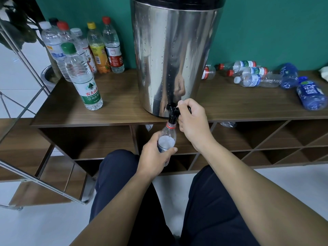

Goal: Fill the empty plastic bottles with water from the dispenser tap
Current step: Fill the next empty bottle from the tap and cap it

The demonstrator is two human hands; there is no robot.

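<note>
Bottle under the tap, both my hands busy.

My left hand (156,153) grips the clear bottle (167,139) upright, its mouth right under the black tap (172,112) at the near edge of the bench (124,110). My right hand (192,119) is curled round the tap lever. The steel dispenser (174,55) stands behind. Far left, capped bottles (99,48) stand upright, a green-capped bottle (81,77) nearest. Far right, clear bottles (252,75) and two blue bottles (300,86) lie on their sides.
</note>
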